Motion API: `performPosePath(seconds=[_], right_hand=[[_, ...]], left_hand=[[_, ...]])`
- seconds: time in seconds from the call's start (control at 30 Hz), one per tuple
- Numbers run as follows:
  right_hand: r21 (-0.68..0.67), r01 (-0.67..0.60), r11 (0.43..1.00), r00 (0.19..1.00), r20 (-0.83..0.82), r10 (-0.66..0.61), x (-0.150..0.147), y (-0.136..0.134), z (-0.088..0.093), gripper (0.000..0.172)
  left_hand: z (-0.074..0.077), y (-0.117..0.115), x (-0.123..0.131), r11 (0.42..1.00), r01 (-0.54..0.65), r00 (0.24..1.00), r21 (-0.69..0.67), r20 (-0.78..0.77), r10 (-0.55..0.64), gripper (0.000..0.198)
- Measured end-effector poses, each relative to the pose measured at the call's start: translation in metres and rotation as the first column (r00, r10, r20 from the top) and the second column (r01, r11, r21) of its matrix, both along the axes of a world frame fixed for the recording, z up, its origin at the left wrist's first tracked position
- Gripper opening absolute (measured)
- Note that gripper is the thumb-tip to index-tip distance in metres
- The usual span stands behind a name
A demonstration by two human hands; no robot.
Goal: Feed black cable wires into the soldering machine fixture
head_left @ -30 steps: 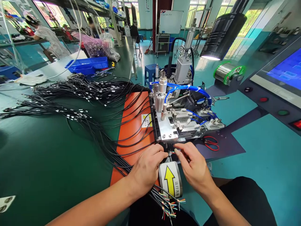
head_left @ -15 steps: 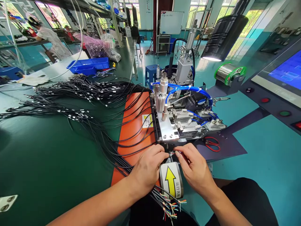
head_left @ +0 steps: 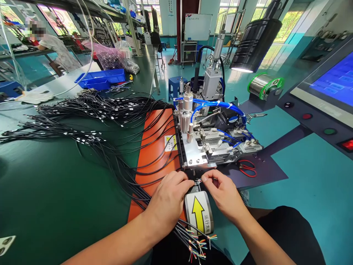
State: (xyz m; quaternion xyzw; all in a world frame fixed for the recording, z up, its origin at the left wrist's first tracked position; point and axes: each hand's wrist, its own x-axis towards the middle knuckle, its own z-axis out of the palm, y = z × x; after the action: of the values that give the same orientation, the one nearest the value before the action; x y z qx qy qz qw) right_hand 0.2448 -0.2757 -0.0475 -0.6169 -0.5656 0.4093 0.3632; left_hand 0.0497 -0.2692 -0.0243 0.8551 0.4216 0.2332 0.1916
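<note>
Presently, just below the frame's centre, my right hand [head_left: 220, 193] has its grip pinched on thin wires [head_left: 199, 180]. My left hand [head_left: 169, 197] sits beside them, its grip hidden, state undeterminable; black cables [head_left: 183, 231] pass beneath it, lower centre.

Green-topped bench [head_left: 68, 191] left of fingers [head_left: 185, 186]. Glossy teal floor [head_left: 311, 176] right. Lit black work lamp [head_left: 255, 44] above, to the right. Straight beyond: blue stool [head_left: 174, 87], then whiteboard [head_left: 198, 27]. Farthest from fingers: pale-over-teal wall [head_left: 167, 23], bright windows [head_left: 230, 16].
</note>
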Motion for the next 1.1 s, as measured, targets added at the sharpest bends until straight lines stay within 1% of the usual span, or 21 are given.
performPosePath(seconds=[0.07,0.17,0.4,0.53,0.67,0.73,0.83,0.9,0.97,1.03,1.1], right_hand=[[-0.028,-0.008,1.0,1.0,-0.014,0.007,0.001,0.001,0.002,0.025],[-0.034,-0.009,0.999,1.0,-0.008,0.009,0.001,0.002,0.004,0.026],[-0.096,-0.01,0.995,0.999,-0.038,0.006,0.001,0.003,0.004,0.027],[-0.108,-0.014,0.994,0.998,-0.056,0.008,-0.001,0.003,0.002,0.029],[-0.117,0.007,0.993,0.997,-0.073,-0.015,-0.002,0.001,0.002,0.03],[-0.112,0.031,0.993,0.997,-0.064,-0.039,-0.002,-0.005,0.005,0.032],[-0.096,0.044,0.994,0.999,0.004,-0.044,0.002,-0.023,0.015,0.034],[-0.105,-0.018,0.994,0.997,0.078,0.027,0.006,-0.039,0.021,0.037],[-0.126,-0.135,0.983,0.977,0.146,0.153,0.01,-0.055,0.026,0.039],[-0.148,-0.248,0.957,0.94,0.2,0.275,0.011,-0.066,0.029,0.037],[-0.168,-0.331,0.928,0.9,0.238,0.364,0.01,-0.072,0.031,0.034]], left_hand=[[0.001,0.0,-0.001,1.0,-0.023,1.0,0.001,-0.011,0.023,0.022],[0.001,-0.002,-0.003,0.999,-0.05,0.998,0.014,-0.029,0.05,0.018],[-0.002,-0.003,-0.004,0.997,-0.051,0.997,0.066,-0.048,0.054,0.018],[0.0,-0.003,-0.004,0.993,-0.062,0.987,0.103,-0.144,0.076,0.016],[0.008,-0.006,-0.004,0.992,-0.072,0.958,0.102,-0.271,0.097,0.017],[0.013,-0.008,-0.003,0.994,-0.072,0.942,0.085,-0.32,0.096,0.018],[0.019,-0.012,-0.002,0.997,-0.066,0.924,0.045,-0.375,0.078,0.019],[0.022,-0.013,-0.002,0.998,-0.058,0.915,-0.005,-0.399,0.051,0.021],[0.023,-0.012,-0.003,0.998,-0.041,0.908,-0.05,-0.419,0.017,0.024],[0.022,-0.011,-0.004,0.998,-0.027,0.895,-0.053,-0.447,0.0,0.029],[0.021,-0.01,-0.005,0.999,-0.035,0.883,-0.019,-0.469,0.022,0.033]])
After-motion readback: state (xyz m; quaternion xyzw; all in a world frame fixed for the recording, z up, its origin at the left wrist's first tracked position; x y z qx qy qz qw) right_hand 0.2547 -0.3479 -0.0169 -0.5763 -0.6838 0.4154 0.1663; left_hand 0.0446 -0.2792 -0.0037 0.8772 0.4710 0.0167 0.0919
